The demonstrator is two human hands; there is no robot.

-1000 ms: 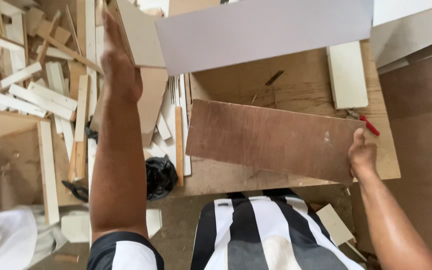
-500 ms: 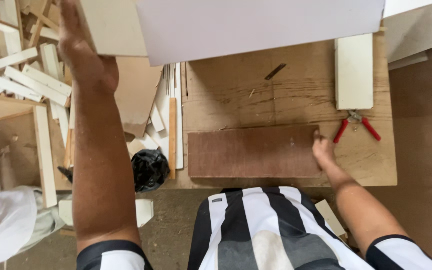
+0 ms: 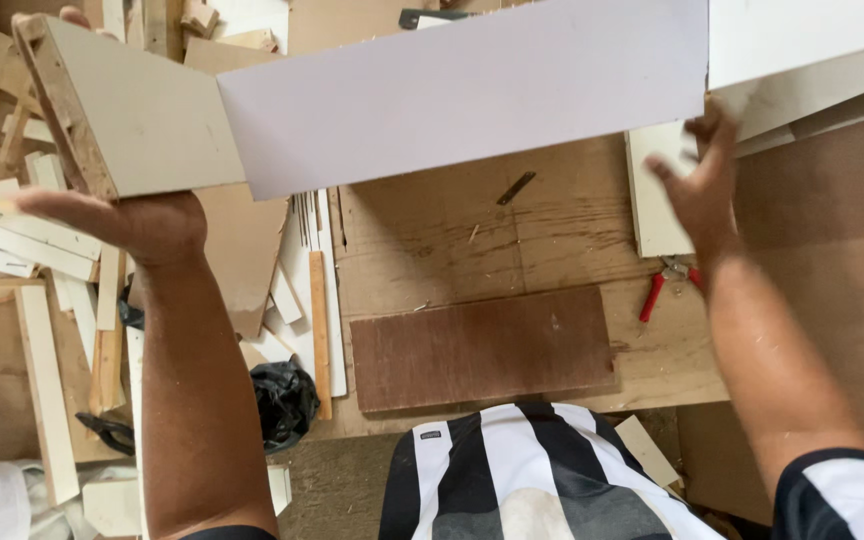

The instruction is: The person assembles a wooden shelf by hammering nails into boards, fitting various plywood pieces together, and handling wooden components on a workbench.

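Note:
An L-shaped white board assembly is held up in front of me: a long pale panel joined at its left end to a cream side panel. My left hand supports the cream side panel from underneath. My right hand, fingers spread, reaches up to the long panel's right end; whether it grips is unclear. Below, a dark brown plywood board lies flat on the wooden workbench, free of both hands.
Red-handled pliers lie on the bench at right beside a white offcut. A pile of wood strips and offcuts fills the left side. A black plastic bag sits on the floor by the bench edge.
My right hand has let go of the brown board and risen to the white panel's right end. The white assembly has come lower and nearer; my left hand shifted beneath it.

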